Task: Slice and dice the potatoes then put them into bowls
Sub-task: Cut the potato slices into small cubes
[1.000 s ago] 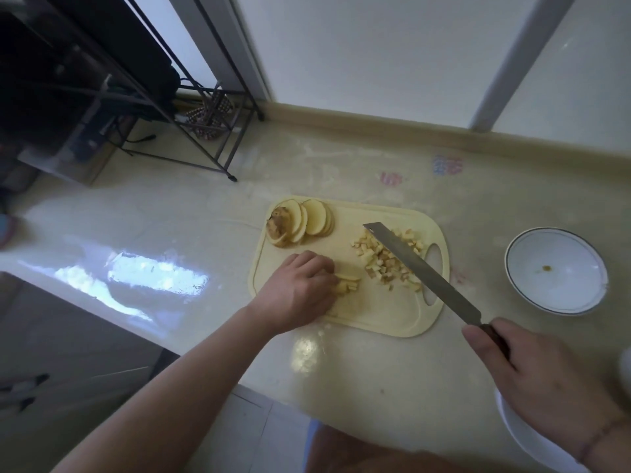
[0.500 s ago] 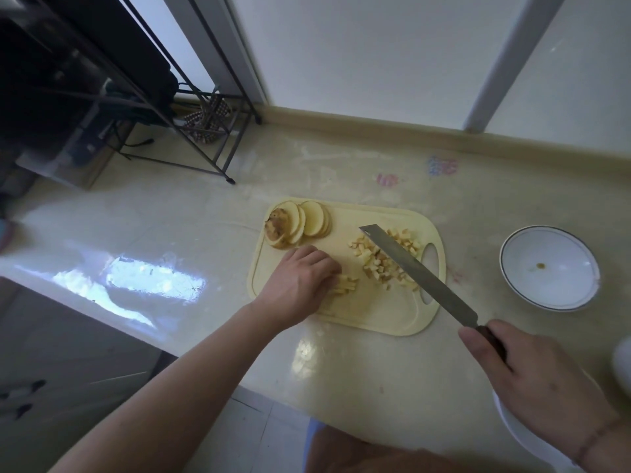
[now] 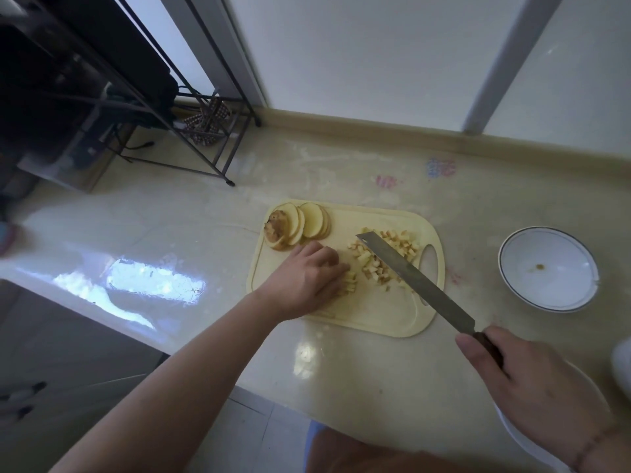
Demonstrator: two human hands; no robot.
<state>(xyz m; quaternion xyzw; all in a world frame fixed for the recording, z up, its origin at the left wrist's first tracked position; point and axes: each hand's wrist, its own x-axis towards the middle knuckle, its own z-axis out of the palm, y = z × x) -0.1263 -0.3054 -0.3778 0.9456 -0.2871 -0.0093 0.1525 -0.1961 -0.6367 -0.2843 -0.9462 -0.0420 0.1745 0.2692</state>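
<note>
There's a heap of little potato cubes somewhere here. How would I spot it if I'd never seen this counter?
Find the pale yellow cutting board in the middle of the counter. The diced potato pile lies at its far right end, beside the handle slot, under the knife blade. Unlike the round slices at the far left corner, it is small loose cubes.
</note>
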